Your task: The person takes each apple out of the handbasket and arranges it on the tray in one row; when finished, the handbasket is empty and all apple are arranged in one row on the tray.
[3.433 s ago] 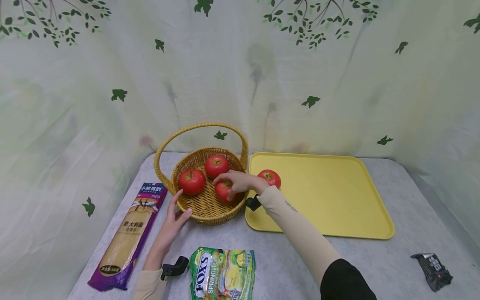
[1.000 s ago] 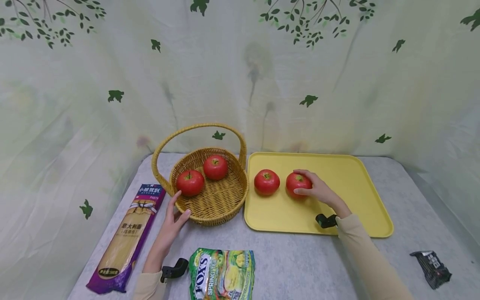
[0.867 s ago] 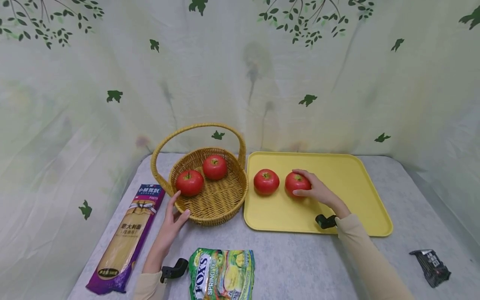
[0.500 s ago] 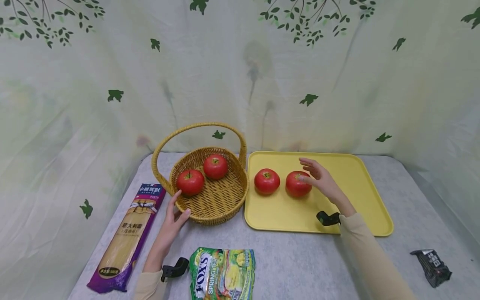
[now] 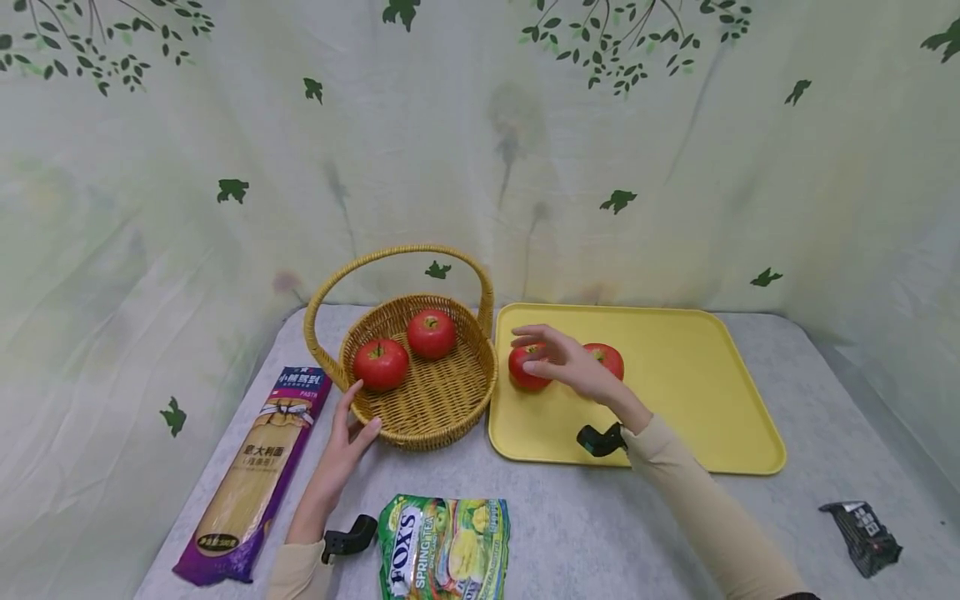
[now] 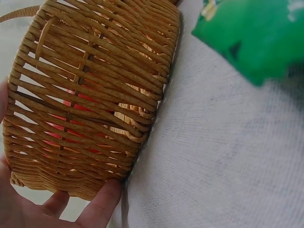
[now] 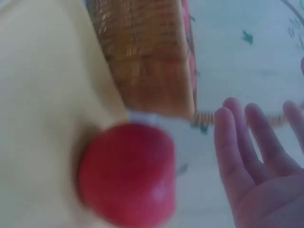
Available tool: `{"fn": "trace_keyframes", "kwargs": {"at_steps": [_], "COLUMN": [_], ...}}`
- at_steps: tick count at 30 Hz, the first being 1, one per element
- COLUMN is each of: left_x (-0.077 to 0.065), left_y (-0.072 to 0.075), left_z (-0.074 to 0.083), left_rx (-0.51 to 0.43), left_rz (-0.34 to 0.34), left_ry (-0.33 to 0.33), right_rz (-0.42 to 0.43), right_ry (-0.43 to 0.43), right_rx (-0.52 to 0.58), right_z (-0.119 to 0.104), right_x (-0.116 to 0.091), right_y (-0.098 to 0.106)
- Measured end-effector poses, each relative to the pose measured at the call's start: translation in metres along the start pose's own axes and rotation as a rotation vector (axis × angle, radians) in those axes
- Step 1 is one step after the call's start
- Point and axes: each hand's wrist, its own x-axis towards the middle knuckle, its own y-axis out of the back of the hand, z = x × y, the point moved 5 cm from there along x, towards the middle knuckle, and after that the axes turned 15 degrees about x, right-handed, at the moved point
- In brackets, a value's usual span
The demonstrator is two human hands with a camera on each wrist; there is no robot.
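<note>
A wicker basket (image 5: 442, 408) with an arched handle holds two red apples (image 5: 381, 365), (image 5: 431, 334). My left hand (image 5: 341, 454) holds the basket at its front left, thumb and index finger at the rim; in the left wrist view, other fingertips (image 6: 107, 197) lie against the woven wall. On the yellow tray (image 5: 675, 400) sit two more apples, the left one (image 5: 522, 371) and the right one (image 5: 606, 358). My right hand (image 5: 570, 362) hovers over them with loose fingers and nothing held, partly hiding both. The right wrist view shows an apple (image 7: 128, 175) apart from the extended fingers (image 7: 225, 142).
A purple pasta packet (image 5: 255, 475) lies left of the basket. In front is a green candy bag (image 5: 444, 546), cut off by the lower frame edge. A small black wrapped packet (image 5: 862, 537) lies at the far right. A leaf-print curtain (image 5: 480, 150) hangs behind the table.
My right hand has carried an apple from the basket to the tray, let it go beside the other one, then moved left above the left apple. My left hand has stayed at the basket.
</note>
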Motion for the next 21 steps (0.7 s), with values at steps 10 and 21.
{"fn": "trace_keyframes", "kwargs": {"at_steps": [10, 21], "left_x": [0.0, 0.0], "left_y": [-0.001, 0.0], "left_z": [-0.001, 0.0], "left_rx": [-0.01, -0.011], "left_rz": [-0.001, 0.003], "left_ry": [-0.005, -0.003], "right_rz": [-0.165, -0.083], "right_ry": [0.001, -0.116], "right_rx": [-0.082, -0.13], "right_z": [0.0, 0.007], "right_x": [0.059, 0.107], "right_y": [-0.058, -0.064]}}
